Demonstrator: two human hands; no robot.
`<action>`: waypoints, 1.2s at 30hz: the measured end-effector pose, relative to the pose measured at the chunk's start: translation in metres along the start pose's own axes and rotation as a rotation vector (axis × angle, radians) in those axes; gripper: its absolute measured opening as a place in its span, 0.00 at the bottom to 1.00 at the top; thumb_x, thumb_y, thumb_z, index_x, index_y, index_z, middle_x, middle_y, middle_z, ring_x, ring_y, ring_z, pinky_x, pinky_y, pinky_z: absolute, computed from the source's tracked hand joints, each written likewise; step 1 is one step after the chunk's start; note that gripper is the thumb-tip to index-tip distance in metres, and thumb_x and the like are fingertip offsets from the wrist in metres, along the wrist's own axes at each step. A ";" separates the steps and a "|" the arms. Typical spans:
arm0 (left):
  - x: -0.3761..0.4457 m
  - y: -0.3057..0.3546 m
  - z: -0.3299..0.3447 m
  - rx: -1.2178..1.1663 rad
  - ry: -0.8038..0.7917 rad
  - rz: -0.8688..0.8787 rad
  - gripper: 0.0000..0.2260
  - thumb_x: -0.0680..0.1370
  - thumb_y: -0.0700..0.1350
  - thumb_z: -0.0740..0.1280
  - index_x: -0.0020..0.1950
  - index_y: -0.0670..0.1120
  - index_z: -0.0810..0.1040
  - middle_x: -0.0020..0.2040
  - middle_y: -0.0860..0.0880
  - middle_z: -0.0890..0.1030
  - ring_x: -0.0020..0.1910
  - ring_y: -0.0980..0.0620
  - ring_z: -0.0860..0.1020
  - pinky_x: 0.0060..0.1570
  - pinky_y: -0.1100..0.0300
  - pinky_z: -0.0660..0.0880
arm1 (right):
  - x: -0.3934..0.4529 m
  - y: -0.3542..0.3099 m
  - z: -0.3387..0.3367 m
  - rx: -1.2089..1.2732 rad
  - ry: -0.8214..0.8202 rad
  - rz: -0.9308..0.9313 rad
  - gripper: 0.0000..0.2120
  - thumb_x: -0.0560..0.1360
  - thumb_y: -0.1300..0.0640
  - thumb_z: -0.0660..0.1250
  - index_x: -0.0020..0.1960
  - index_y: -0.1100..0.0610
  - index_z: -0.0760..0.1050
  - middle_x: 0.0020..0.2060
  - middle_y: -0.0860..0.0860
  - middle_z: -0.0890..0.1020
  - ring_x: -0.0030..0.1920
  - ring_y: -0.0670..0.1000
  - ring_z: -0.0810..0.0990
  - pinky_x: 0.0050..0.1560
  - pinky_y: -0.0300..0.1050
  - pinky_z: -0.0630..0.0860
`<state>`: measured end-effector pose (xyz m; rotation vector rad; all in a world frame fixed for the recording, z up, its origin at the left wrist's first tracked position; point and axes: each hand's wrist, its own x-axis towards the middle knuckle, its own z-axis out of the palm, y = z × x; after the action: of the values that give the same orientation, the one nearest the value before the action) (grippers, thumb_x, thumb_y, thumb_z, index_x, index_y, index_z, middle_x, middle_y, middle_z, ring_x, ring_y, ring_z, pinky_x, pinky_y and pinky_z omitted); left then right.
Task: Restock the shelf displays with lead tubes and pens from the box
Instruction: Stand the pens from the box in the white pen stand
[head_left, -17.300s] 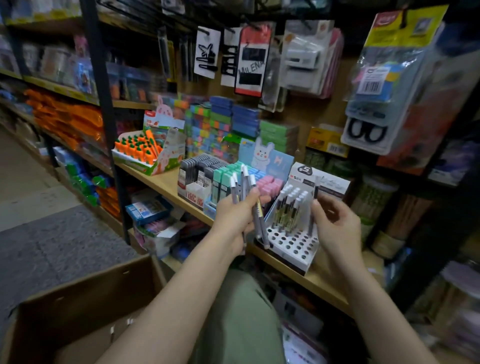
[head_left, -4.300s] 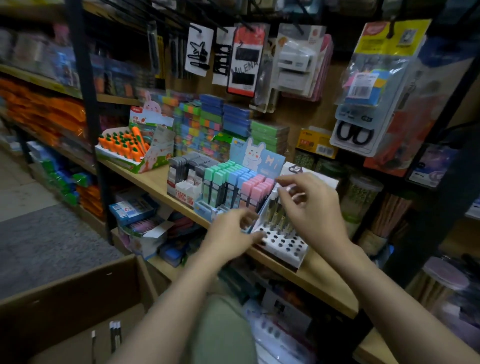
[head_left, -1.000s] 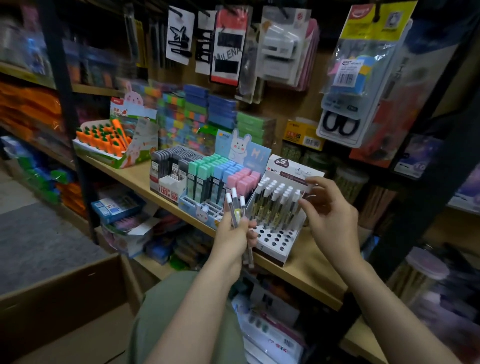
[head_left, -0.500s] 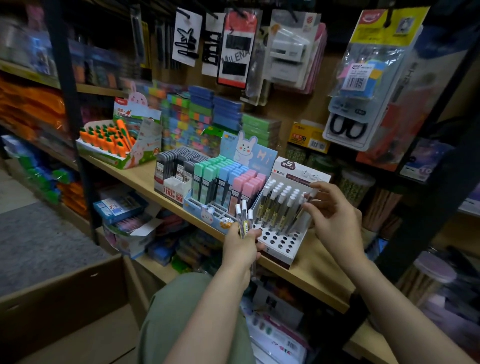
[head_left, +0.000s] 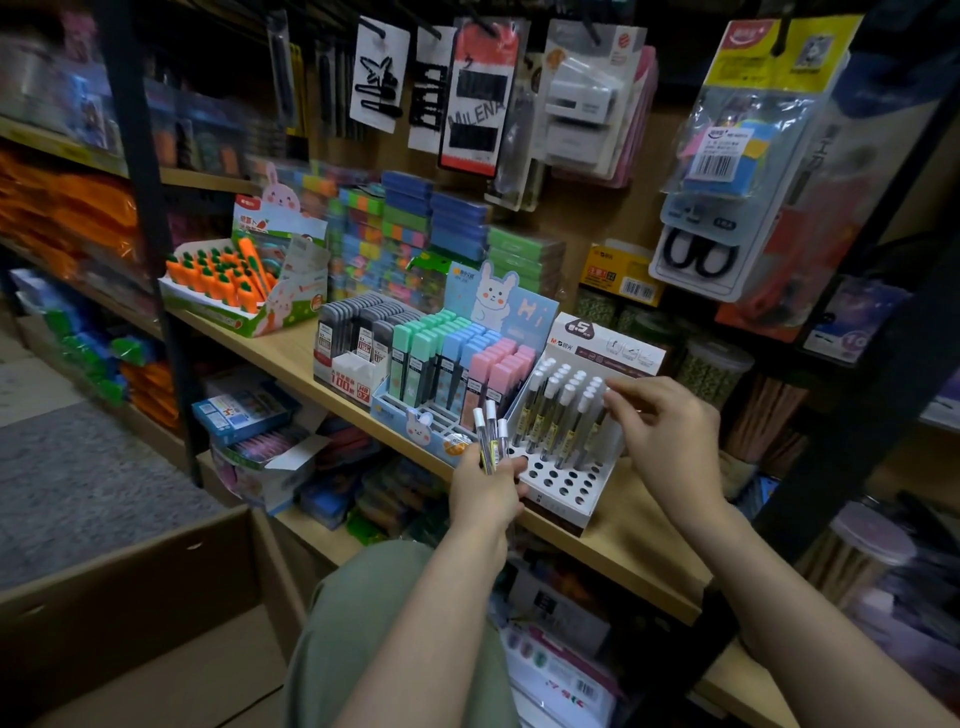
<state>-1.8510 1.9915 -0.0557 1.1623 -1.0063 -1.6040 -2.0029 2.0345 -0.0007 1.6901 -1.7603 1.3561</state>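
Note:
My left hand (head_left: 485, 488) grips three white-capped pens (head_left: 490, 434) upright, just in front of the white pen display stand (head_left: 563, 480) on the wooden shelf (head_left: 623, 540). Several pens (head_left: 558, 410) stand in the stand's back rows; its front holes are open. My right hand (head_left: 667, 441) hovers at the stand's right side, its fingertips pinching the top of a pen there. Left of the stand sit the pastel lead tube display (head_left: 447, 364) and the grey lead tube box (head_left: 358, 338). The cardboard box (head_left: 130, 597) lies at the lower left.
A carrot-themed display box (head_left: 234, 280) stands further left on the shelf. Packaged items such as scissors (head_left: 696, 254) hang above. Jars (head_left: 714, 366) stand behind the stand. A black shelf post (head_left: 150, 249) rises at the left. My green-trousered knee (head_left: 384, 618) is below the shelf.
My left hand has dropped slightly with its three pens. My right hand stays at the stand's right side, moving a little lower and to the right; the view has shifted.

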 end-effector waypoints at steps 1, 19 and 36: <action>0.000 0.001 -0.001 -0.002 0.001 -0.002 0.15 0.83 0.41 0.59 0.69 0.46 0.69 0.50 0.52 0.81 0.43 0.53 0.79 0.38 0.60 0.77 | 0.001 0.000 0.001 -0.001 -0.004 0.010 0.07 0.74 0.60 0.73 0.52 0.57 0.84 0.43 0.47 0.83 0.43 0.40 0.80 0.46 0.28 0.75; -0.021 0.012 -0.007 -0.135 -0.357 0.130 0.09 0.81 0.47 0.63 0.52 0.49 0.83 0.46 0.51 0.86 0.40 0.56 0.81 0.43 0.62 0.78 | 0.004 -0.031 -0.006 0.141 -0.223 0.141 0.16 0.75 0.50 0.70 0.62 0.42 0.77 0.40 0.38 0.82 0.43 0.35 0.80 0.42 0.28 0.76; -0.021 0.007 -0.008 -0.120 -0.313 0.064 0.09 0.83 0.47 0.58 0.58 0.48 0.76 0.47 0.49 0.85 0.43 0.52 0.84 0.47 0.55 0.81 | 0.013 -0.031 -0.013 0.347 -0.130 0.176 0.11 0.71 0.55 0.76 0.46 0.44 0.76 0.37 0.43 0.83 0.38 0.43 0.84 0.41 0.43 0.82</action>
<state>-1.8385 2.0083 -0.0458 0.8059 -1.1151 -1.8040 -1.9820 2.0428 0.0279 1.8719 -1.8667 1.7504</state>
